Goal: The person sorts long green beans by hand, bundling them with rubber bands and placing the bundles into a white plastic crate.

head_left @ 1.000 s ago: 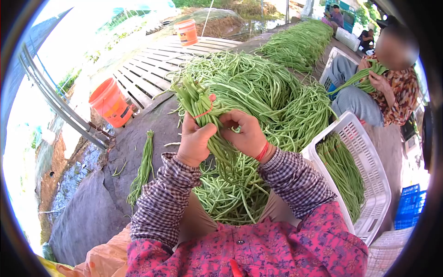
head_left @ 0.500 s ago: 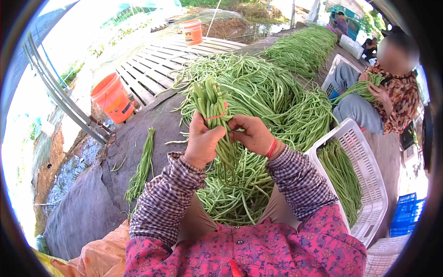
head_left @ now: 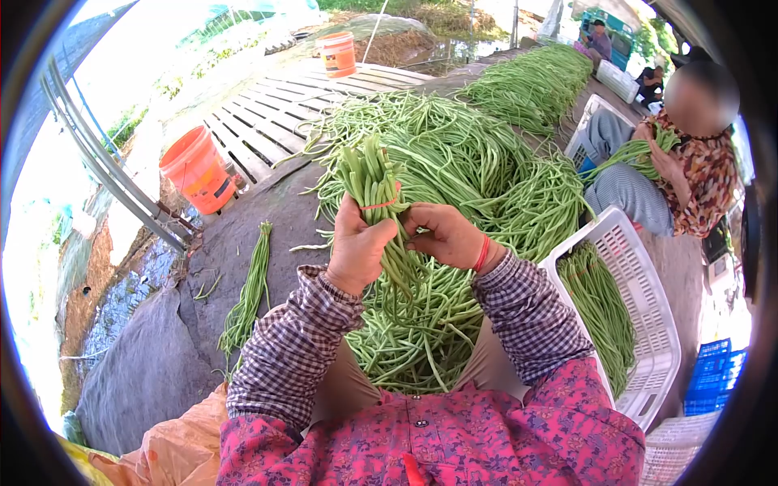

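Observation:
A bundle of long green beans (head_left: pixel 370 174) stands upright in front of me, a red band (head_left: pixel 379 204) around it near the top. My left hand (head_left: pixel 356 247) is wrapped round the bundle from the left, just below the band. On the right side, my right hand (head_left: pixel 442 233) has its fingers bent and pressed together against the bundle; whether they pinch a bean or the band is hidden. Behind and below both hands spreads a large heap of loose beans (head_left: pixel 454 154).
A white crate (head_left: pixel 648 324) with beans stands at the right. A smaller bean bundle (head_left: pixel 253 283) lies on dark cloth at the left. Two orange buckets (head_left: pixel 197 174) (head_left: pixel 337 55) are farther off. A person (head_left: pixel 689 162) sits at the right holding beans; others sit behind.
My right hand has shifted and turned slightly at the bundle. My left hand keeps its hold. The person at the right has moved their hands a little.

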The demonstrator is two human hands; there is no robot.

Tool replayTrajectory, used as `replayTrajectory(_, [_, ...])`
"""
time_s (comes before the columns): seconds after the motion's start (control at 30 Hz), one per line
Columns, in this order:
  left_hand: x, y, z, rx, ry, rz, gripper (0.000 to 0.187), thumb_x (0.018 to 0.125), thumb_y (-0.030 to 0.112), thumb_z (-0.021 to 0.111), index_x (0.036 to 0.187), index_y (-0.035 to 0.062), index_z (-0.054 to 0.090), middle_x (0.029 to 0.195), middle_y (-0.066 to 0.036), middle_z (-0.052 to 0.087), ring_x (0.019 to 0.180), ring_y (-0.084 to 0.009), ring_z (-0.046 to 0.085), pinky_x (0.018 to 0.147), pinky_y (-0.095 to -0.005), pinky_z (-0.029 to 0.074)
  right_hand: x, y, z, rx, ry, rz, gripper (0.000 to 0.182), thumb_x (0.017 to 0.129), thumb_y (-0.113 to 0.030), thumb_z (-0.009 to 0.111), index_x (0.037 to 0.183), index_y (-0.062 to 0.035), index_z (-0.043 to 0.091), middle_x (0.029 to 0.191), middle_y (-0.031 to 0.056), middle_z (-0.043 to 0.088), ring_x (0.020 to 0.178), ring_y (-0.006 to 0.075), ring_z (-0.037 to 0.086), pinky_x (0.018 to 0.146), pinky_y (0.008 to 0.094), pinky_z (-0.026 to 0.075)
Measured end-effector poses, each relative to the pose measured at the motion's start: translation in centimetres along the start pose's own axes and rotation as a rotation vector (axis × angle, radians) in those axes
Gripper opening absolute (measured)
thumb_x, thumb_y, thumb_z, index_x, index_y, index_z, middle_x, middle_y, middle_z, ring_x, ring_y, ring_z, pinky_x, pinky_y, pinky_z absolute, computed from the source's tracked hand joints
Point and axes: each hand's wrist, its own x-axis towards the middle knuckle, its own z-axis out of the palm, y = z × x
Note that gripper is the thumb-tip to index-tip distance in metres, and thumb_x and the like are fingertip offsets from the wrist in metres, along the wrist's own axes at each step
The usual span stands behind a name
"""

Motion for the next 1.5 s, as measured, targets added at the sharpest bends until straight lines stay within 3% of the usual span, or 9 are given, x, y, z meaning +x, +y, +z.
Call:
replayTrajectory(0.13, [0.1, 1.9, 0.0, -0.084, -0.026, -0.09, 0.05, 0.076, -0.014, 0.046, 0.124, 0.0014, 0.045, 0.12, -0.009, 0.055, 0.099, -0.02, 0.059, 0.081, -0.0333, 0.052, -0.5, 0.3, 0.9, 0.486, 0.116, 0.254, 0.016, 0.075, -0.001, 0.07, 0.086, 0.0005, 0.058, 0.079, 0.0066, 0.059, 0.072, 0.0145, 0.059, 0.064, 0.0286, 0.046])
replayTrajectory(0.37, [0.7, 2.2, -0.3, 0.04, -0.108, -0.045, 0.04, 0.083, -0.006, 0.059, 0.121, 0.0007, 0.048, 0.117, -0.008, 0.057, 0.1, -0.015, 0.058, 0.083, -0.0298, 0.051, 0.0, -0.7, 0.0, -0.005, 0.428, 0.327, 0.029, 0.073, -0.017, 0.078, 0.09, -0.0016, 0.061, 0.079, 0.0056, 0.059, 0.072, 0.0132, 0.058, 0.065, 0.0242, 0.046])
replayTrajectory(0.47, [0.8, 2.3, 0.0, 0.117, -0.104, -0.01, 0.038, 0.082, -0.007, 0.061, 0.116, 0.0004, 0.049, 0.109, -0.007, 0.059, 0.094, -0.0136, 0.059, 0.079, -0.0284, 0.052, 0.7, -1.5, -0.1, -0.176, 0.488, -0.013, 0.04, 0.069, -0.023, 0.08, 0.097, -0.0033, 0.06, 0.09, 0.0063, 0.06, 0.085, 0.0151, 0.058, 0.072, 0.0281, 0.046])
replayTrajectory(0.87, [0.9, 3.4, 0.4, -0.144, 0.032, -0.254, 0.04, 0.073, -0.011, 0.062, 0.11, 0.0007, 0.052, 0.096, -0.007, 0.062, 0.083, -0.0184, 0.063, 0.072, -0.0308, 0.053, 0.2, -0.3, 1.7, 0.338, 0.104, 0.087, 0.1, 0.058, -0.038, 0.086, 0.135, -0.0009, 0.033, 0.124, 0.0185, 0.052, 0.118, 0.0306, 0.05, 0.099, 0.0353, 0.039])
replayTrajectory(1.03, [1.3, 4.4, 0.2, 0.77, -0.166, 0.076, 0.023, 0.082, 0.007, 0.068, 0.102, -0.0005, 0.058, 0.088, 0.001, 0.059, 0.078, -0.0059, 0.053, 0.068, -0.0219, 0.044, 0.5, -2.1, 0.2, -0.051, -0.165, 0.267, 0.076, 0.059, -0.045, 0.084, 0.114, 0.0005, 0.057, 0.109, 0.015, 0.063, 0.101, 0.033, 0.059, 0.087, 0.0382, 0.046])
replayTrajectory(1.13, [1.0, 4.9, 1.1, 0.506, -0.084, -0.025, 0.021, 0.081, 0.004, 0.067, 0.099, -0.0017, 0.059, 0.084, 0.0, 0.059, 0.075, -0.0066, 0.054, 0.068, -0.0222, 0.046, -0.5, -1.3, -0.9, -0.341, -0.171, 0.067, 0.073, 0.061, -0.046, 0.082, 0.111, 0.001, 0.059, 0.11, 0.0173, 0.062, 0.102, 0.0332, 0.059, 0.088, 0.0372, 0.046])
replayTrajectory(1.27, [0.8, 3.9, 1.5, 0.589, -0.137, 0.184, 0.019, 0.079, 0.002, 0.068, 0.095, -0.0014, 0.059, 0.081, -0.001, 0.061, 0.074, -0.007, 0.055, 0.066, -0.0242, 0.047, 0.1, -1.8, -2.2, 0.048, 0.566, 0.047, 0.066, 0.068, -0.035, 0.081, 0.116, 0.0008, 0.055, 0.104, 0.0143, 0.062, 0.095, 0.0223, 0.059, 0.085, 0.0335, 0.047])
replayTrajectory(1.37, [0.6, 2.3, 1.9, 0.645, -0.251, 0.212, 0.031, 0.075, -0.006, 0.061, 0.106, -0.0016, 0.055, 0.089, -0.003, 0.061, 0.079, -0.0081, 0.055, 0.071, -0.0233, 0.046, 0.0, -3.7, -2.4, 0.129, 0.533, 0.027, 0.04, 0.078, -0.009, 0.072, 0.114, -0.0027, 0.056, 0.089, 0.004, 0.06, 0.072, 0.009, 0.057, 0.064, 0.0235, 0.049])
replayTrajectory(1.5, [0.2, 2.7, 3.4, 0.674, -0.288, 0.212, 0.035, 0.073, -0.007, 0.058, 0.108, -0.0025, 0.054, 0.089, -0.004, 0.061, 0.079, -0.0095, 0.055, 0.072, -0.0236, 0.046, -1.1, -5.0, -1.8, 0.017, 0.671, -0.07, 0.027, 0.08, -0.001, 0.068, 0.105, 0.0006, 0.06, 0.075, 0.0042, 0.061, 0.066, 0.0069, 0.057, 0.06, 0.0215, 0.049])
